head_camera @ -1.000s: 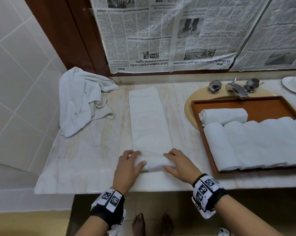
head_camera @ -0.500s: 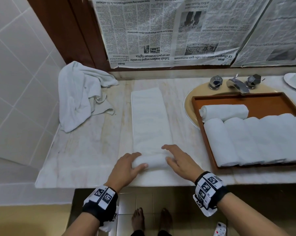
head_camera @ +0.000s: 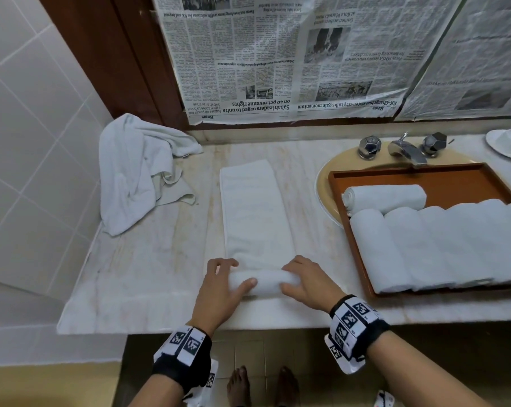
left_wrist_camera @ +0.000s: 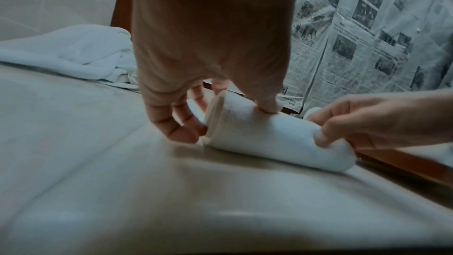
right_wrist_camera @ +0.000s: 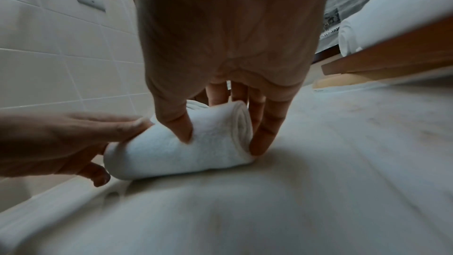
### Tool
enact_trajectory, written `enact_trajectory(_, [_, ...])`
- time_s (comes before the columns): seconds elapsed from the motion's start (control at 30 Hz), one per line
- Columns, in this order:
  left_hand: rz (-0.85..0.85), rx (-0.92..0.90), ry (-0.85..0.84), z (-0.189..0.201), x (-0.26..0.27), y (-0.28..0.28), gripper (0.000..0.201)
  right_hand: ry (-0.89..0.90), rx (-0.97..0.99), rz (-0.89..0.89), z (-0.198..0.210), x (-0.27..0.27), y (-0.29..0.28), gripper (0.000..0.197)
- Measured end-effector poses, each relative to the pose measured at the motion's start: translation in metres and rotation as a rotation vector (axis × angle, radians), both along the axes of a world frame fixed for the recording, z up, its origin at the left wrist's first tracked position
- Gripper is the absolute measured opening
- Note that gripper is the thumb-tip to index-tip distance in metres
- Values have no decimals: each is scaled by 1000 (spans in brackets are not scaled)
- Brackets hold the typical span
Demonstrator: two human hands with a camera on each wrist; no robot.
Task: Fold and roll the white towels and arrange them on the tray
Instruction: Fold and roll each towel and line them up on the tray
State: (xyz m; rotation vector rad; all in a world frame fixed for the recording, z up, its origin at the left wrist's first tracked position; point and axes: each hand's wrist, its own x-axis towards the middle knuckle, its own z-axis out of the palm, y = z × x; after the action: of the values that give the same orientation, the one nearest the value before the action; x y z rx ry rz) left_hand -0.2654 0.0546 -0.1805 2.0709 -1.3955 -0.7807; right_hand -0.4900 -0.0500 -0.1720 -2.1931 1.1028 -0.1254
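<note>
- The marble counter (head_camera: 148, 277) fills the middle of the head view, and down at lower centre the rolling is well under way.
- Over on the right, the wooden tray (head_camera: 410, 179) sits across the sink with a row of rolled towels (head_camera: 442, 245) packed side by side and one more lying crosswise behind them; by my reckoning most of the job is done.
- Upper left, a crumpled towel heap (head_camera: 136, 171) waits against the tiled wall, so there is more folding to come.
- Centre frame, the folded towel (head_camera: 254, 210) runs as a long strip away from the person, and its near end is a roll that is fatter than a second ago and has crept further up the strip. That means the flat length left to wind is shrinking.
- The left hand (head_camera: 222, 286) grips the roll's left end, thumb on top and fingers curled round the far side and the end.
- The right hand (head_camera: 304, 284) grips the right end the same way; the right wrist view shows the spiral of layers between its fingers (right_wrist_camera: 262, 133).
- So the roll lies directly between the two hands, touching both, on the counter just left of the tray.
</note>
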Motion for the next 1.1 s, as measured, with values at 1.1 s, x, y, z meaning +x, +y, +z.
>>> enact_trajectory(1.1, [-70,-54,39,3,21,6,45,-31,61,-8,8,5,-4,44])
